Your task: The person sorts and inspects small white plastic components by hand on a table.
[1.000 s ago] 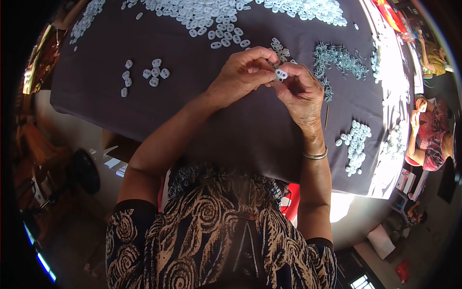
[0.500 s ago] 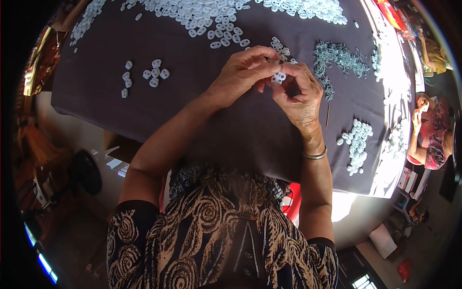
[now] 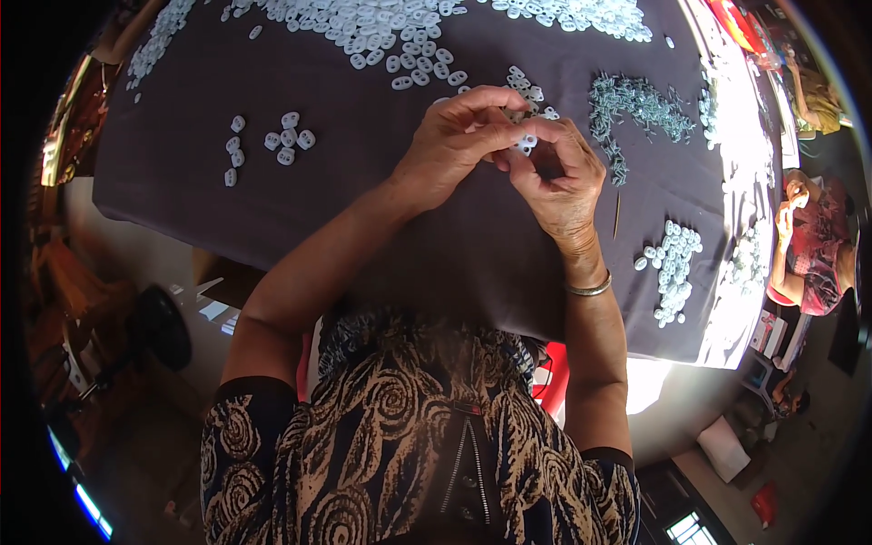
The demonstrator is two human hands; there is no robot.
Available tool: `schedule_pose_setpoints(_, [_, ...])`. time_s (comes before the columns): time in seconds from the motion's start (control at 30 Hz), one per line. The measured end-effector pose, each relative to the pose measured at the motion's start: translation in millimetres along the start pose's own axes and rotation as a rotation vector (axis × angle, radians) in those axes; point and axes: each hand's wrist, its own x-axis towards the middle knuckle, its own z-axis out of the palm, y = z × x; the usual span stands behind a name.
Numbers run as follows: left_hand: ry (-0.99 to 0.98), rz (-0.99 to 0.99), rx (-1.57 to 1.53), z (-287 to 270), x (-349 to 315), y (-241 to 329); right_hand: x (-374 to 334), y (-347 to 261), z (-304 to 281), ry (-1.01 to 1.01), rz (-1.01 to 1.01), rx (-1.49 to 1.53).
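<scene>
Above the far middle of the dark-clothed table, my left hand [image 3: 442,150] and my right hand [image 3: 565,177] meet at the fingertips. Both are closed in a pinch on a small white plastic piece with round holes [image 3: 526,143]. Fingers cover much of this piece, so its full shape is hidden. Just beyond the fingertips lies a small cluster of similar white holed pieces [image 3: 536,94], partly behind my hands. To the right of it is a heap of small grey-green screws or nails [image 3: 640,107]. A bracelet circles my right wrist.
White oval two-holed pieces [image 3: 363,23] are heaped along the far side. Smaller groups of white pieces [image 3: 288,137] lie at left. A thin stick [image 3: 618,214] and small white parts [image 3: 675,263] lie at right. Another person's hands [image 3: 792,204] show at the right rim.
My fingers have closed a little further over the white piece, so less of it shows. The whole view has shifted slightly; the heaps lie as before.
</scene>
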Motion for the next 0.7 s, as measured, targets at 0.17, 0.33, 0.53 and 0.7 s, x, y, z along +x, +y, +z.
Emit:
schedule_pose_setpoints(0.17, [-0.005,0.023,0.006,1,1,3,0,1,-5,-0.049,-0.024,0.027])
schedule_pose_setpoints(0.33, [-0.030,0.051,0.023,2,1,6,-1,2,-7,-0.062,0.011,0.094])
schedule_pose_setpoints(0.53, [-0.091,0.066,-0.063,-1,0,9,1,-2,-8,-0.054,-0.020,0.097])
schedule_pose_setpoints(0.7, [-0.014,0.188,0.190,9,-4,15,1,-6,-8,-0.036,-0.046,0.070])
